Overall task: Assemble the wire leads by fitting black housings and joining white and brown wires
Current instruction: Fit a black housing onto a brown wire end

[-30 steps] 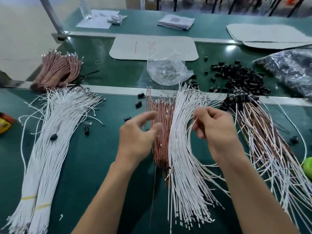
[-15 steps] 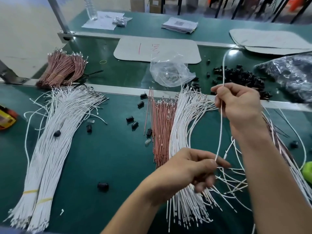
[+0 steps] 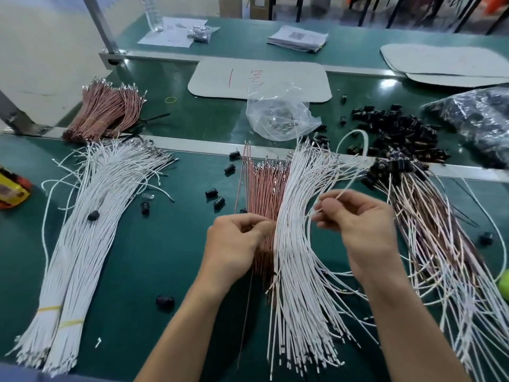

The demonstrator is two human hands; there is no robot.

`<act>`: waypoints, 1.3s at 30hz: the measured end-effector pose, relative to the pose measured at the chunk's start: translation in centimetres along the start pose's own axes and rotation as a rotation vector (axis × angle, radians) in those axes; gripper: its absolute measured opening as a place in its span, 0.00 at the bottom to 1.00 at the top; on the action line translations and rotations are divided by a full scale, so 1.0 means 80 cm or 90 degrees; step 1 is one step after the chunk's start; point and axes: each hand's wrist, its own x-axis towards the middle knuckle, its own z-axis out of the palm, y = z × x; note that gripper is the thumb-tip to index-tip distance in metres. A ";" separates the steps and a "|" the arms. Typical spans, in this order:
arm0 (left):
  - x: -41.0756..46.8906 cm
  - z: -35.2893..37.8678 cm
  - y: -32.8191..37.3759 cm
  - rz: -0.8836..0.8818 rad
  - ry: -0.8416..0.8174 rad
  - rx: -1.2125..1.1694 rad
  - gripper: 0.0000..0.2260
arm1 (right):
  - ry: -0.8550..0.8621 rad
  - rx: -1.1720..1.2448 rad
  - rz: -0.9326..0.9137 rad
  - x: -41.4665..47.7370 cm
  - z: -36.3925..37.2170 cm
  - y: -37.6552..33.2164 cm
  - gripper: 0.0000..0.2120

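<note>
My left hand [image 3: 237,244] pinches a single brown wire [image 3: 239,188] at the left edge of the brown wire pile [image 3: 264,188]. My right hand [image 3: 358,224] pinches one white wire [image 3: 365,146] that loops up over the table's metal rail. Between my hands lies the fanned pile of white wires [image 3: 297,271]. A heap of black housings [image 3: 399,133] sits at the back right. Finished leads with black housings [image 3: 429,230] lie to the right of my right hand.
A banded white wire bundle [image 3: 82,230] lies at the left, a brown bundle [image 3: 104,114] behind it. A clear plastic bag [image 3: 278,117] sits behind the piles. Loose black housings [image 3: 212,193] and another housing [image 3: 164,301] dot the green mat. A yellow-red object [image 3: 11,187] lies at the left edge.
My right hand came down from the rail to mid-table, still holding the white wire. My left hand let go of that wire's lower end and moved up-left to the brown pile.
</note>
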 end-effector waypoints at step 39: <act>-0.004 0.015 0.027 -0.074 -0.113 -0.382 0.11 | 0.027 0.144 0.015 -0.025 -0.006 -0.012 0.03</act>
